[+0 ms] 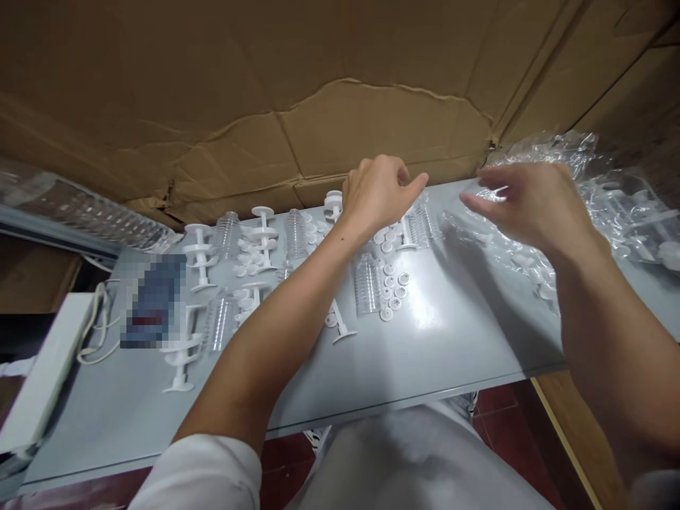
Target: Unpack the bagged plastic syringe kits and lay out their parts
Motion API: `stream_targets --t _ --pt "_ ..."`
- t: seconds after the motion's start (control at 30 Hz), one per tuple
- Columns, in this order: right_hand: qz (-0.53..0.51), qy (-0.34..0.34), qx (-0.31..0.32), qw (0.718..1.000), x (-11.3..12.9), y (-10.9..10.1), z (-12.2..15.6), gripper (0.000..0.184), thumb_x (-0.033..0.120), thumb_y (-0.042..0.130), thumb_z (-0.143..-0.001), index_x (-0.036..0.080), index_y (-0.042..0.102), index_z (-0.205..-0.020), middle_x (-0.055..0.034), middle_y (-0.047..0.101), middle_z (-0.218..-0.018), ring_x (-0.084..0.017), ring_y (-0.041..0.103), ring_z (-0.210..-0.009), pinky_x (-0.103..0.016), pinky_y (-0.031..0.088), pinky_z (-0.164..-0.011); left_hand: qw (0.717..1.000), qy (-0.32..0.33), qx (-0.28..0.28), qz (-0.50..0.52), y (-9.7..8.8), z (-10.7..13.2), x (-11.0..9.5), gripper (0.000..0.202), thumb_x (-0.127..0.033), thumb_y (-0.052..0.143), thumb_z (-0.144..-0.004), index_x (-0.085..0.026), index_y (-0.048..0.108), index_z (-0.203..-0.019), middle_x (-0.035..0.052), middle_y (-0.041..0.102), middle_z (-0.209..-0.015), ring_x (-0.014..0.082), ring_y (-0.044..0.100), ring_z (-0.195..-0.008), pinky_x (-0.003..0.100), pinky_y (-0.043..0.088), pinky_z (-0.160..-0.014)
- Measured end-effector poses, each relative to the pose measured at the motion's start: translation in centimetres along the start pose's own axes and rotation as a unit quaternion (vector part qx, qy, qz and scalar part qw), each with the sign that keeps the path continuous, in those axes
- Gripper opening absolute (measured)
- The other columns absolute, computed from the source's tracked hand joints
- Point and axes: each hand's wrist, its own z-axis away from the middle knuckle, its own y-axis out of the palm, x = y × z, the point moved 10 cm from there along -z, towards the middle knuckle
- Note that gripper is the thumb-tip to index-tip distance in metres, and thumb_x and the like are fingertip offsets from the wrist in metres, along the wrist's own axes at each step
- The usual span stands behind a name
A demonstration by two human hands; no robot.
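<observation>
My left hand (380,193) hovers over the back of the grey table, thumb stretched out and the other fingers curled, partly hidden; nothing shows in it. Just below its thumb stand a clear ribbed plastic tube (423,223) and a white plunger-like part (406,235). To the right, my right hand (531,205) is held with thumb and fingers apart, slightly blurred, in front of a crumpled clear plastic bag (552,149). Another ribbed tube (368,285) lies nearer me, beside several small white patterned discs (396,303).
More white plunger parts (199,256), ribbed tubes (295,234) and discs lie in groups on the left. A blurred-out item (154,301), a white cable (95,333) and a white box-like bar (47,375) are at far left. Cardboard (319,134) walls the back.
</observation>
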Motion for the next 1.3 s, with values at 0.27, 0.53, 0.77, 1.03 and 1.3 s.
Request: stream_targets --t 0.27,0.53,0.77,1.03,1.3 --pt "0.119 -0.065 -0.056 0.989 -4.5 1.4 8.6 0.06 0.051 0.065 -0.093 0.015 0.065 -0.14 -0.0258 0.059 -0.152 -0.044 0.047 -0.148 -0.061 0.038 -0.118 0.995 0.091 0.048 -0.005 2.3 2.8 -3.1 0.025 -0.045 0.066 -0.095 -0.025 0.078 -0.103 0.0043 0.08 -0.109 0.0292 0.068 -0.103 0.046 0.048 -0.099" --pt "0.109 -0.017 -0.073 0.991 -6.9 0.8 12.5 0.033 0.036 0.047 -0.103 0.032 0.074 -0.121 -0.0122 0.077 -0.129 -0.033 0.068 -0.129 -0.057 0.04 -0.118 0.98 0.153 0.118 0.049 6.1 5.7 -6.3 0.022 -0.034 0.059 -0.1 -0.023 0.077 -0.093 0.0037 0.081 -0.1 0.0236 0.071 -0.093 0.038 0.052 -0.087" --pt "-0.1 0.017 -0.083 0.991 -7.1 -1.6 18.8 0.035 0.037 0.066 -0.094 0.058 0.074 -0.121 0.0038 0.075 -0.131 -0.03 0.068 -0.129 -0.052 0.059 -0.108 0.962 0.167 0.207 0.055 7.8 11.8 -7.0 0.029 -0.022 0.049 -0.102 -0.023 0.077 -0.095 0.0049 0.082 -0.099 0.0249 0.075 -0.095 0.04 0.054 -0.088" --pt "-0.156 -0.082 -0.017 0.984 -4.5 -0.5 20.0 0.059 0.041 0.074 -0.085 0.071 0.061 -0.134 0.0132 0.07 -0.14 -0.034 0.061 -0.139 -0.059 0.042 -0.125 0.962 0.107 0.245 0.055 7.9 19.8 -4.1 0.029 -0.032 0.053 -0.105 -0.029 0.081 -0.108 0.0035 0.08 -0.096 0.021 0.073 -0.081 0.037 0.056 -0.076" --pt "0.038 0.004 -0.083 0.996 -7.2 0.4 19.2 0.054 0.045 0.056 -0.099 0.054 0.054 -0.152 -0.0012 0.061 -0.154 -0.032 0.046 -0.152 -0.058 0.026 -0.133 0.974 0.103 0.186 -0.073 10.4 20.0 -3.8 0.035 -0.039 0.049 -0.108 -0.026 0.082 -0.11 0.0068 0.076 -0.099 0.0243 0.073 -0.081 0.037 0.053 -0.067"
